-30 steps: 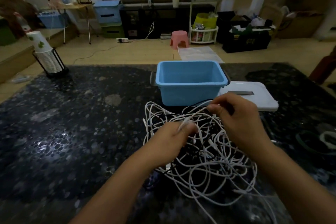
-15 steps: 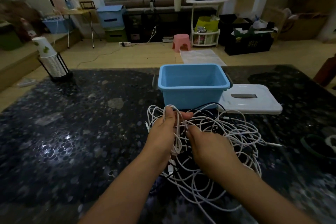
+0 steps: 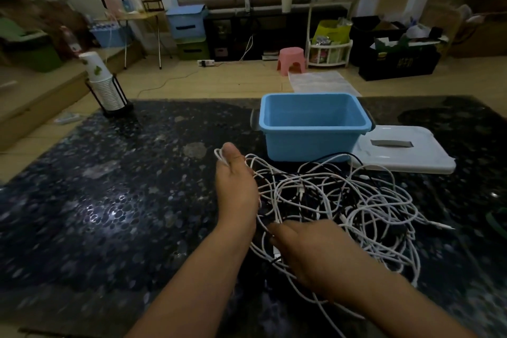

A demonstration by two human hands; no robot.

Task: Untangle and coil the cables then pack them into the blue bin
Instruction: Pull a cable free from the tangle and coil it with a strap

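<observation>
A tangled heap of white and black cables (image 3: 337,200) lies on the dark speckled table (image 3: 109,200), just in front of the empty blue bin (image 3: 312,126). My left hand (image 3: 236,184) is at the heap's left edge and holds a loop of white cable that runs over its thumb. Nearer to me, my right hand (image 3: 310,252) lies on the heap's front part, its fingers pinching white strands near the middle. Part of the heap is hidden under my right hand.
A white lid (image 3: 403,151) lies flat to the right of the bin. A stack of paper cups in a black wire holder (image 3: 105,88) stands at the table's far left corner. A dark green object (image 3: 498,221) shows at the right edge.
My left hand has lifted a white loop up and to the left. My right hand has pulled back toward me and lower on the heap. The view has tilted slightly.
</observation>
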